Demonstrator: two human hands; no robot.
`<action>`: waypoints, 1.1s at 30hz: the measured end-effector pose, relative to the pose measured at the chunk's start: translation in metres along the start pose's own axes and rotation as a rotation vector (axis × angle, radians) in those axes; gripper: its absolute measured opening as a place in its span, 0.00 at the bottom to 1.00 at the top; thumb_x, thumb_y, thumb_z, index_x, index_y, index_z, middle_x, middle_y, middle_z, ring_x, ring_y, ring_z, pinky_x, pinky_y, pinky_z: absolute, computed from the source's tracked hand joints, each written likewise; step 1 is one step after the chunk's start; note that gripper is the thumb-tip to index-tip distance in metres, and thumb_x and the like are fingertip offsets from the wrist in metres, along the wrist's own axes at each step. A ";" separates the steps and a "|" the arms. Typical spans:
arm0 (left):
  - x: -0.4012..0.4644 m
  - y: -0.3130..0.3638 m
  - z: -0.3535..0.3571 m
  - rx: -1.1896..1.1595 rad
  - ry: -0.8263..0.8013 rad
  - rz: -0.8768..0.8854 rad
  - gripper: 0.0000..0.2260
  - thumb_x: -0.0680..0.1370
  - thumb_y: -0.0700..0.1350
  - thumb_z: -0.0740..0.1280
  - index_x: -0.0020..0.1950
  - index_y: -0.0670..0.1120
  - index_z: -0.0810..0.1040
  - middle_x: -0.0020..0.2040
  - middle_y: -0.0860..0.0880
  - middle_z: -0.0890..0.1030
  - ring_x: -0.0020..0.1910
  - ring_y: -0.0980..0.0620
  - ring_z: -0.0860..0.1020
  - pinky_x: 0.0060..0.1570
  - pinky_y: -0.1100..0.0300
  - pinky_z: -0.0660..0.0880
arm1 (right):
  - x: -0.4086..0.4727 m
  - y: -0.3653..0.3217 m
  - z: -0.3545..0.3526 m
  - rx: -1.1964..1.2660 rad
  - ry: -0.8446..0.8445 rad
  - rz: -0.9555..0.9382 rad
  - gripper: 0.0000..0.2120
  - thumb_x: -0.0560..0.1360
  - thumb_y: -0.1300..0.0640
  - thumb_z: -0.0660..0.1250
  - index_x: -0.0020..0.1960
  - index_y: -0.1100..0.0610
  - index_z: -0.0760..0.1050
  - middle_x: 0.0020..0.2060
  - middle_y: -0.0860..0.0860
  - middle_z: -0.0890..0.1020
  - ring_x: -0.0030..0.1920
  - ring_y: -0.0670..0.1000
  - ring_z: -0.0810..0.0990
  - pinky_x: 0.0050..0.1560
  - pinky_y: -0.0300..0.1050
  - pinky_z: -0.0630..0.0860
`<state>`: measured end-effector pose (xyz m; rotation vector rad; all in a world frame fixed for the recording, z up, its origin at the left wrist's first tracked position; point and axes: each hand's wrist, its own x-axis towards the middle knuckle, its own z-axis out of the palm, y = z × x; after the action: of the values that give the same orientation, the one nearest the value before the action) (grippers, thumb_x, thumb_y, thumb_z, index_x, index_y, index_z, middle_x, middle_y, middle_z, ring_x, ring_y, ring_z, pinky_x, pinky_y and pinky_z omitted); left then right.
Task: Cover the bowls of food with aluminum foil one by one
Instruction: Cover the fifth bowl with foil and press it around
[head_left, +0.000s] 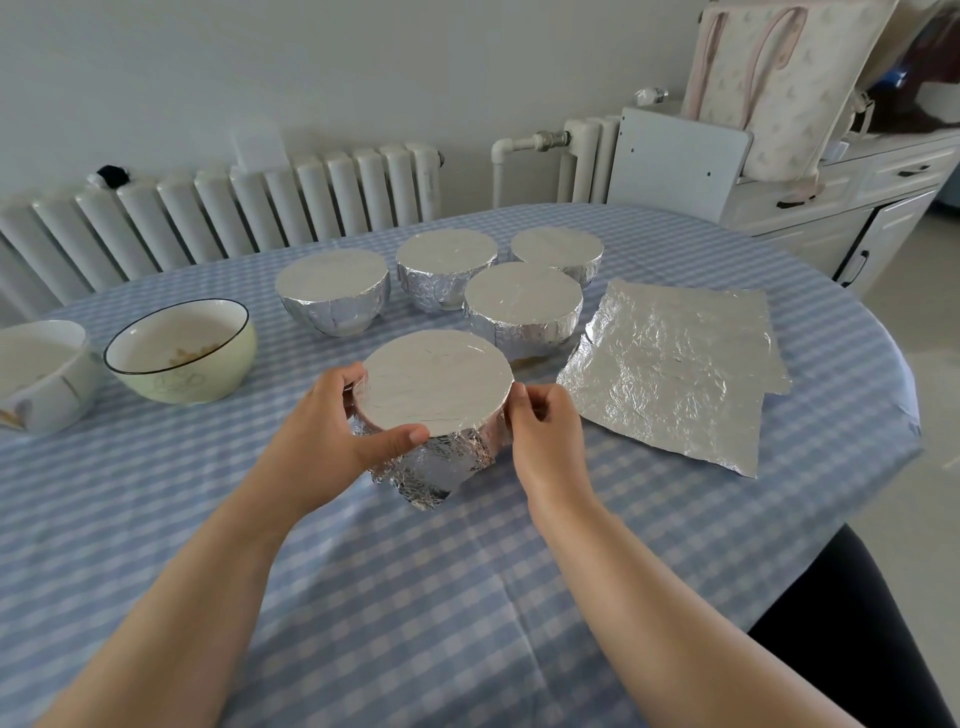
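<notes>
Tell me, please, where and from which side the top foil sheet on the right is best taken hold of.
Probably at the top foil sheet's near corner, which juts toward the table edge. Coming from the right keeps clear of the wrapped bowls on its left.

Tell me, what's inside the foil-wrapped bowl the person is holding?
That cannot be seen. Foil covers the top and sides of the bowl held between the left hand and right hand. Only the uncovered green bowl shows some pale food inside.
</notes>
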<state>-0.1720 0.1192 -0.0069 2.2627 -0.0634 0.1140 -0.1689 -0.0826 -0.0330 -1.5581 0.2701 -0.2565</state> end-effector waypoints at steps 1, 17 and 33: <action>0.000 0.000 0.000 0.001 0.001 0.000 0.61 0.47 0.80 0.69 0.72 0.46 0.65 0.66 0.53 0.73 0.65 0.54 0.73 0.66 0.52 0.71 | 0.000 -0.001 0.001 0.006 0.008 0.003 0.07 0.81 0.53 0.61 0.44 0.51 0.72 0.40 0.47 0.78 0.41 0.46 0.75 0.43 0.38 0.71; -0.001 0.003 0.001 -0.010 0.006 0.012 0.60 0.49 0.78 0.70 0.72 0.45 0.64 0.66 0.52 0.73 0.64 0.54 0.73 0.61 0.59 0.70 | 0.004 -0.001 0.008 -0.022 0.029 0.003 0.05 0.82 0.59 0.58 0.51 0.55 0.72 0.39 0.50 0.79 0.36 0.45 0.76 0.32 0.31 0.70; -0.001 0.002 0.001 -0.035 0.000 0.011 0.60 0.49 0.78 0.71 0.73 0.46 0.64 0.66 0.54 0.72 0.65 0.55 0.72 0.62 0.60 0.68 | 0.001 0.007 -0.010 -0.406 -0.032 -0.198 0.07 0.80 0.59 0.60 0.50 0.52 0.77 0.49 0.47 0.76 0.53 0.48 0.74 0.49 0.36 0.65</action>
<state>-0.1734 0.1173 -0.0058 2.2277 -0.0771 0.1182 -0.1714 -0.0924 -0.0401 -1.9929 0.1475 -0.3463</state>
